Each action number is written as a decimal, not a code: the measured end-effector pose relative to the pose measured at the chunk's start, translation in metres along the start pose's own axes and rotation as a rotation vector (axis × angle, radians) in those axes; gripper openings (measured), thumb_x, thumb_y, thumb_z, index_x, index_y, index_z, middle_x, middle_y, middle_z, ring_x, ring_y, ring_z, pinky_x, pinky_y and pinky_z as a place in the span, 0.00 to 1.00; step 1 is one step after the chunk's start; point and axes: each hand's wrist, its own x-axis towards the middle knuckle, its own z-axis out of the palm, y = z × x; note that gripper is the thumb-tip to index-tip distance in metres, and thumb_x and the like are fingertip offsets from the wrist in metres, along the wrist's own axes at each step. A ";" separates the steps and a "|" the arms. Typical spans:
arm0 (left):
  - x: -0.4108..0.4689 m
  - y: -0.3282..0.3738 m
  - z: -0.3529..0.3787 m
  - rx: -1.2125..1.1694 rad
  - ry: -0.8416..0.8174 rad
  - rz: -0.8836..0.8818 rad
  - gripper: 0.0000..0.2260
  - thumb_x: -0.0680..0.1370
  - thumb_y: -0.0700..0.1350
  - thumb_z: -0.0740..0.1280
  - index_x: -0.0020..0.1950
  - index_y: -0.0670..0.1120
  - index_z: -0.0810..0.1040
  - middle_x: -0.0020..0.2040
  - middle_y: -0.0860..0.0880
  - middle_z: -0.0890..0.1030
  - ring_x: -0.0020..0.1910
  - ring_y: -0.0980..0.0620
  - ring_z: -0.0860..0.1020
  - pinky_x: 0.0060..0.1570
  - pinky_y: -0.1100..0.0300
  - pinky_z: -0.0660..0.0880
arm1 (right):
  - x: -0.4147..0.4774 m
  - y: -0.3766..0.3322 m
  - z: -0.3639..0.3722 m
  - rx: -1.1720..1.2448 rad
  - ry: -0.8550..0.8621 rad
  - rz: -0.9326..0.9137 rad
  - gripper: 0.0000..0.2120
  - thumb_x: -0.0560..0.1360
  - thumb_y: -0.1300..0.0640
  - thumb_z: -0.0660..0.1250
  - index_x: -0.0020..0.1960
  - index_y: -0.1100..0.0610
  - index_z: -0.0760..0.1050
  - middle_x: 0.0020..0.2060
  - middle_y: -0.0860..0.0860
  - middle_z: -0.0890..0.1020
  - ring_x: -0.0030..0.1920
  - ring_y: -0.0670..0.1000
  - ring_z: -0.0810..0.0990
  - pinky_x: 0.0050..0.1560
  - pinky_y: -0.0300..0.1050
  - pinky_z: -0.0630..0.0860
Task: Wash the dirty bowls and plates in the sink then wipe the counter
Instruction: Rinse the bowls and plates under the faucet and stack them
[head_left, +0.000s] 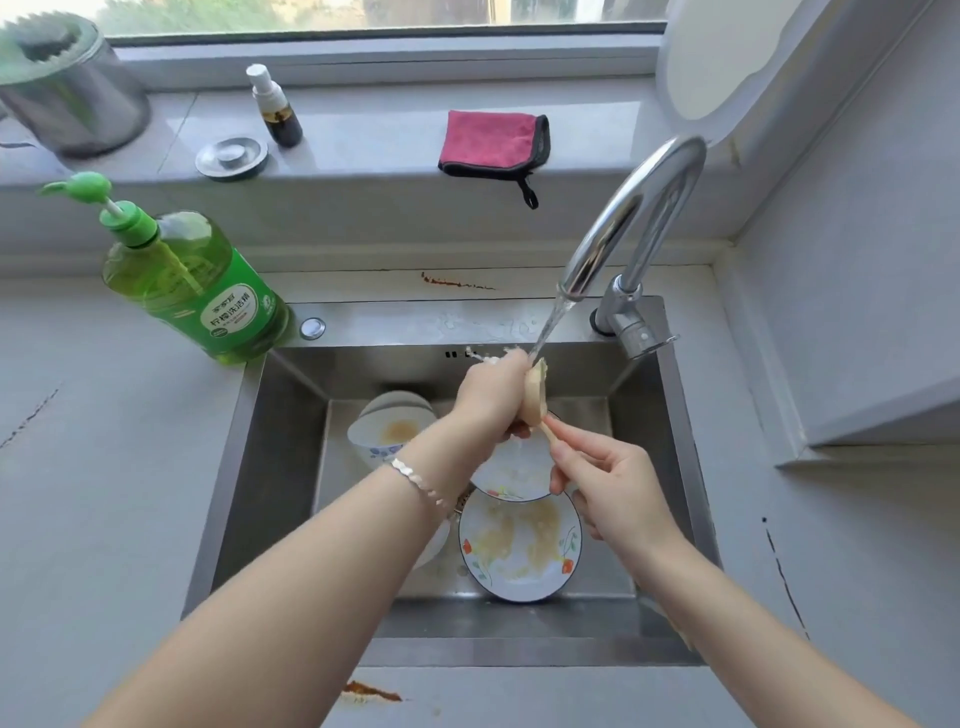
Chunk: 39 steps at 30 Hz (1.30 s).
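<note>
Twelve o'clock in the sink (283, 467): our left hand (488, 395) grips, right hand (608, 483) pinches the spoon (536, 389) under the tap (639, 208) for rinsing.

Both my bare forearms reach forward and meet in the middle, the left coming in from the lower left, the right from the lower right. My left hand (491, 397) is up high, its back toward me, fingers curled round the head of a spoon (536, 389). My right hand (613, 486) sits just below, thumb and forefinger pinching the spoon's handle, the other fingers loosely bent.
</note>
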 end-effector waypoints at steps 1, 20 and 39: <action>0.001 0.006 0.001 -0.052 0.043 -0.050 0.09 0.77 0.41 0.58 0.36 0.43 0.69 0.32 0.45 0.71 0.25 0.50 0.72 0.27 0.63 0.67 | -0.001 -0.001 0.002 -0.009 0.009 -0.009 0.14 0.79 0.63 0.60 0.61 0.53 0.75 0.28 0.54 0.70 0.17 0.41 0.64 0.20 0.29 0.63; 0.012 -0.005 -0.006 0.201 0.186 0.272 0.24 0.81 0.51 0.55 0.26 0.45 0.61 0.26 0.49 0.67 0.33 0.47 0.67 0.36 0.53 0.63 | 0.014 -0.002 0.004 -0.010 0.022 0.066 0.14 0.79 0.60 0.59 0.62 0.52 0.75 0.28 0.53 0.71 0.16 0.42 0.60 0.18 0.29 0.58; -0.002 -0.006 -0.013 -0.407 0.007 -0.065 0.15 0.82 0.49 0.55 0.51 0.42 0.77 0.39 0.44 0.79 0.36 0.48 0.76 0.37 0.58 0.74 | 0.027 0.014 0.014 -0.177 0.049 -0.140 0.11 0.76 0.55 0.66 0.58 0.50 0.74 0.25 0.45 0.77 0.26 0.37 0.73 0.32 0.25 0.67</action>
